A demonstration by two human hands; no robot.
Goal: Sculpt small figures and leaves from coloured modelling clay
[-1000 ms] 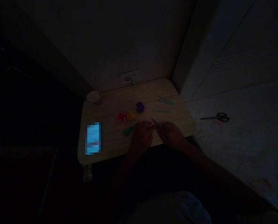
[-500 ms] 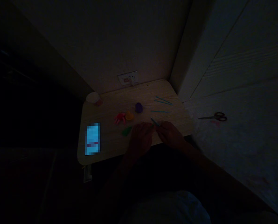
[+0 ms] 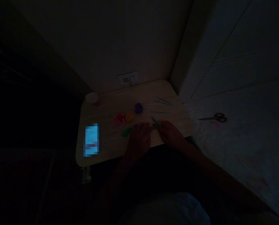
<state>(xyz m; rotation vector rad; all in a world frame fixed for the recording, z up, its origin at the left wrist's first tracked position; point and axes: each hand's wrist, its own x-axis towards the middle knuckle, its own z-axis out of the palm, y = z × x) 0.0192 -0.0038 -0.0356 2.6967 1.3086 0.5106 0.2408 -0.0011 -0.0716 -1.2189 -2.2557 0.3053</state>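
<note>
In the dim light, my right hand (image 3: 169, 132) is closed around a blue clay modelling tool (image 3: 155, 120), whose end points up and left over the table. My left hand (image 3: 139, 137) is at the front edge, fingers curled down toward the tabletop; what lies under them is too dark to make out. Beside its left side rests a green lump of modelling clay (image 3: 126, 132). Further back sit an orange clay lump (image 3: 129, 117), a purple clay ball (image 3: 139, 108) and a red-pink clay figure (image 3: 119, 119) with several leg-like strands.
Several thin blue sticks (image 3: 160, 112) lie on the right of the small wooden table (image 3: 111, 143). A lit phone (image 3: 91, 140) is at the left, a paper cup (image 3: 92, 98) at the back left corner. Scissors (image 3: 215, 117) lie off the table, right. A wall socket (image 3: 127, 78) is behind.
My left hand has drawn slightly left, and the gap between my hands is a little wider. The blue tool stays in my right hand. The whole view has shifted a little.
</note>
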